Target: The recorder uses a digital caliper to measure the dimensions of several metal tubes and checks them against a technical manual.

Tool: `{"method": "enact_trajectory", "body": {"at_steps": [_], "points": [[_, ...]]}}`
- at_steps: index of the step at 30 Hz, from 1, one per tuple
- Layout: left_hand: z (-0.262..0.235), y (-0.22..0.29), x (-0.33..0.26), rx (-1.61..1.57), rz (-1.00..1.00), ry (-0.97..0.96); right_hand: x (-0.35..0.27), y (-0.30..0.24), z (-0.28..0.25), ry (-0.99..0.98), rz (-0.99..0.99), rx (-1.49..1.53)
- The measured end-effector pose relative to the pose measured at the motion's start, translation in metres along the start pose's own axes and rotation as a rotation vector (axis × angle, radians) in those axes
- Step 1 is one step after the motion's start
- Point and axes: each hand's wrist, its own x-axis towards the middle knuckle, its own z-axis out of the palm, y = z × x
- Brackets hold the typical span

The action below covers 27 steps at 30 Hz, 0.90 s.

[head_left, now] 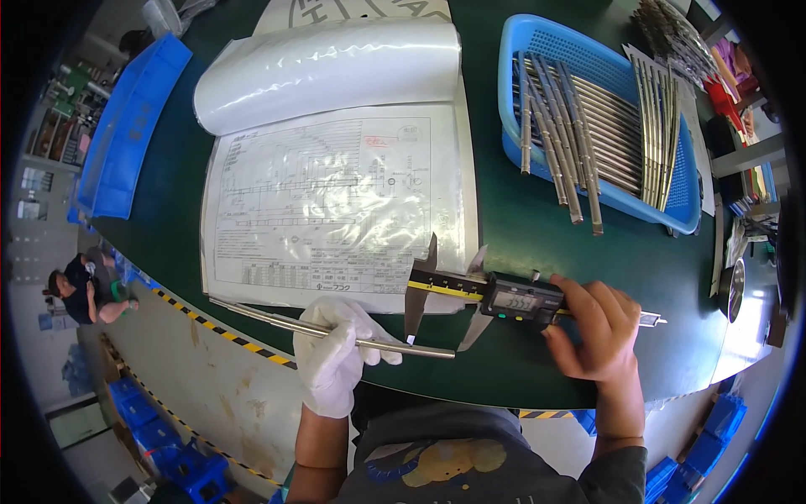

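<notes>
A slim metal rod [407, 347] lies across the fingers of my left hand [333, 353], which wears a white glove and is closed round it near the table's front edge. My bare right hand [598, 329] grips a digital caliper [525, 300] by its display end, thumb below and fingers above. The caliper's lower jaws are spread apart, with the rod's right end close to their tips. Whether the jaws touch the rod I cannot tell. Beneath the caliper's left end lies a plastic-sleeved technical drawing [336, 202], its upper sheet rolled back.
On the right, a blue basket [512, 101] holds many metal rods [567, 134], some jutting over its near rim. A blue tray [138, 126] stands at the table's left edge. More dark rods [676, 34] lie at the far right. Another person [88, 286] sits off to the left.
</notes>
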Motion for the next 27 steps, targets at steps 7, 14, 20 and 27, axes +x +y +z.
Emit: {"method": "enact_trajectory", "body": {"at_steps": [7,14,20,27], "points": [[-0.0009,-0.0012,-0.0013,0.002,0.006,0.028,0.0005,-0.0002,-0.0008,-0.005,0.004,0.012],[0.0003,-0.0014,-0.0011,0.018,0.015,0.031,-0.0004,0.0007,-0.0001,-0.005,0.0,0.013],[0.0006,-0.0011,-0.0012,0.026,0.011,0.054,-0.0004,0.0005,-0.0006,-0.003,0.005,0.019],[0.0026,-0.001,-0.0006,0.013,0.011,0.065,0.0008,0.0004,-0.002,-0.008,-0.004,0.008]]}}
